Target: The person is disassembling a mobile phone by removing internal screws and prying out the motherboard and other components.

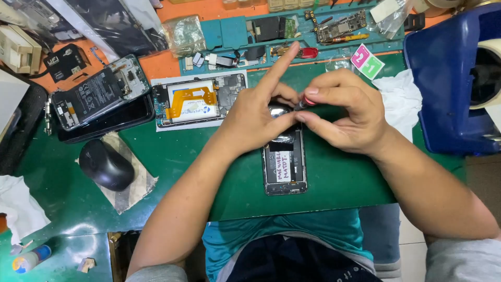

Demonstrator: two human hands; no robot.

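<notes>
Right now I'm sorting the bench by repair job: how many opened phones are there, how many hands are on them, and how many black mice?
Opened phones: 3, under the hands, on white paper, at far left
Hands: 2, left hand, right hand
Black mouse: 1
Total: 6

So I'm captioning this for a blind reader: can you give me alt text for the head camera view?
Two bare hands work over an opened smartphone on a green mat: the right hand pinches a small red-tipped screwdriver and the left hand steadies the phone's top. Two more opened phones, a black mouse and loose parts lie nearby.
</notes>
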